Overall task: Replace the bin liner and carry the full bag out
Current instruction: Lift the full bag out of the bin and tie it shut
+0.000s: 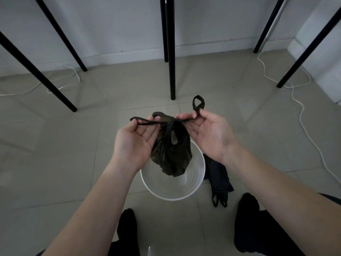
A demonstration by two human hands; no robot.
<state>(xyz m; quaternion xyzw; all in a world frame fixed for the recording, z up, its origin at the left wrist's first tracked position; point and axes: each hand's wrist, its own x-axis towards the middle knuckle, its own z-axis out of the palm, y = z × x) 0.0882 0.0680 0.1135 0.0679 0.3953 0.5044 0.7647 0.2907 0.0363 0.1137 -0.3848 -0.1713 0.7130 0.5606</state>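
Above the bin (195,180), one full black bag (171,156) hangs over the opening, held between both hands. Its long axis runs up and down, with the handles on top and the bottom pointing into the bin (I can't tell if it touches). Two handles: the left handle (142,120) is stretched sideways, and the right handle (198,102) loops upward. My left hand (136,139) is palm up, its fingers (147,130) pinching the left handle against the thumb. The right hand (208,133) is also palm up, pinching the right handle. One flat spare liner (218,179) lies on the floor just right of the bin. I count six black table legs (172,71), two white cables (302,115) and two feet in black socks (246,217).
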